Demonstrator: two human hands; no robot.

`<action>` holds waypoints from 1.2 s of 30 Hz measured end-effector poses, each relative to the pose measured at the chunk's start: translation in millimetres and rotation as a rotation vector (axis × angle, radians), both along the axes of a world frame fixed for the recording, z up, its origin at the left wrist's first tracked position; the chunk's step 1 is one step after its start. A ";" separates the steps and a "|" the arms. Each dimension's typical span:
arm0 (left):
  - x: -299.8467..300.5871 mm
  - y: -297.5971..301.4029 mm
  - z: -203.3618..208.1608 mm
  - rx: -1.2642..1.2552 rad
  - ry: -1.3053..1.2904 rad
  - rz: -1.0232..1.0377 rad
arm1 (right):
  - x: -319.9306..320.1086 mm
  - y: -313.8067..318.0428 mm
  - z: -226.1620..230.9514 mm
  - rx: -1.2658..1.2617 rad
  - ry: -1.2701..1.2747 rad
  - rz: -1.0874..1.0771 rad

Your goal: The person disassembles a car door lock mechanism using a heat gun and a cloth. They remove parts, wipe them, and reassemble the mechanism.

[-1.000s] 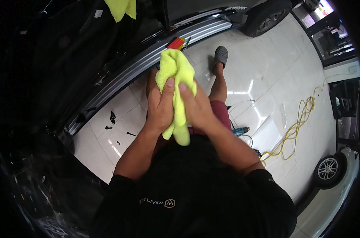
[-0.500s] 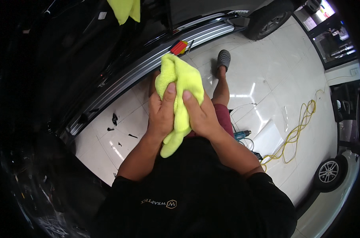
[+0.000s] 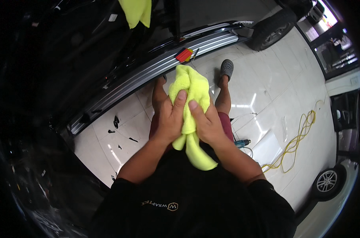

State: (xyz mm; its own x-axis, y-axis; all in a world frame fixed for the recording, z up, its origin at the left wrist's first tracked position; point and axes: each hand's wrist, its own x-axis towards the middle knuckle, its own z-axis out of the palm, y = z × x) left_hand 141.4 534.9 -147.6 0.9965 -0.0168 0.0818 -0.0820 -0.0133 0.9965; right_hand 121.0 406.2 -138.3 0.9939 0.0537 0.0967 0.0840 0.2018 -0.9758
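A bright yellow-green microfiber cloth (image 3: 191, 85) is bunched between my two hands in front of my body. My left hand (image 3: 173, 121) grips its left side, with the thumb laid along the folds. On the other side my right hand (image 3: 207, 122) holds it in the same way, thumb up. The fingers of both hands are mostly hidden beneath the cloth. Two loose ends dangle below my hands toward my shirt. Beyond the cloth, a red squeegee and a yellow one (image 3: 184, 54) rest on the silver running board (image 3: 148, 72) of a black car.
Another yellow-green cloth (image 3: 137, 12) hangs on the black car (image 3: 89, 43). On the tiled floor to my right lie a teal heat gun (image 3: 242, 143), a white sheet (image 3: 267, 147) and a coiled yellow cord (image 3: 293, 144). Black scraps (image 3: 116, 121) lie at left. A light-coloured car (image 3: 332, 206) stands at lower right.
Both hands have shifted slightly right and nearer to me with the cloth. Its lower end now hangs as two tails, one swung to the right. The whole view has shifted a little.
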 end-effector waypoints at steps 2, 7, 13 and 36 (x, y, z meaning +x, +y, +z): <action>-8.8 -9.5 10.4 -0.210 0.012 -0.060 | 8.8 4.6 3.9 -0.048 -0.101 0.010; -11.0 -3.5 12.2 -0.227 -0.006 -0.092 | 37.0 -8.4 5.4 0.742 0.639 0.243; -15.9 2.0 28.2 -0.421 0.084 -0.060 | 15.7 -65.7 -64.8 -0.284 0.024 -0.423; -34.8 42.0 -41.5 -0.328 0.480 -0.068 | -36.5 -38.5 -86.0 0.339 0.474 0.391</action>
State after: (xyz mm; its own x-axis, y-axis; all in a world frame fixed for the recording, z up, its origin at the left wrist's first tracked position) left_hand 106.6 576.9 -189.1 0.9209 -0.1318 -0.3669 0.3898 0.2914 0.8736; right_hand 84.5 367.7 -224.3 0.8469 0.4596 -0.2676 -0.4758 0.4300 -0.7672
